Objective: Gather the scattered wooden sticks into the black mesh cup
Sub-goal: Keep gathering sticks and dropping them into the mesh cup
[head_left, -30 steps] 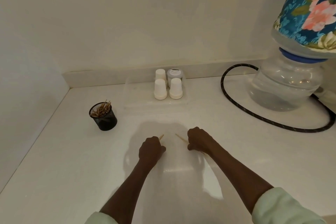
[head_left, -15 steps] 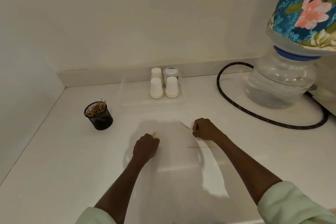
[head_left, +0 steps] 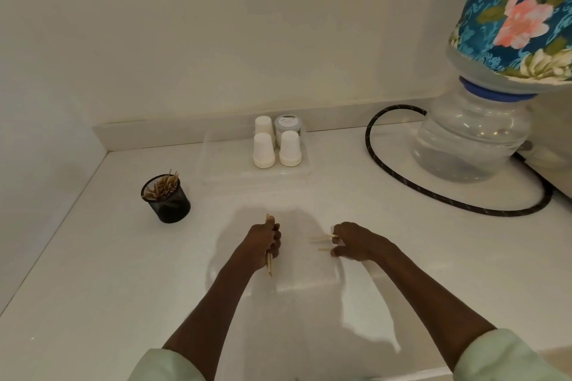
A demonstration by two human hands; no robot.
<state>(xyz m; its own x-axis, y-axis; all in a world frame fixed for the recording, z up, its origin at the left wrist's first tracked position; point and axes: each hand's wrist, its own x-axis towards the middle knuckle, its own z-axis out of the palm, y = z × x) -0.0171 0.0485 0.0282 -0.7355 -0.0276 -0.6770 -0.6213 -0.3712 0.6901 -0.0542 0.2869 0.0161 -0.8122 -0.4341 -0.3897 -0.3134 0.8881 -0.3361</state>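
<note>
On the white counter, both hands are collecting: the left hand is gripping sticks upright, the right hand pinching two more (bundling saves trips), for the cup waiting left

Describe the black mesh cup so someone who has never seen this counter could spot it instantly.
Start at the big water bottle with the floral cover at the right of the white counter, then look across to the far left, near the wall corner. There stands the black mesh cup, left of the tray of white paper cups. It is the only dark container, with wooden sticks poking out.
</note>
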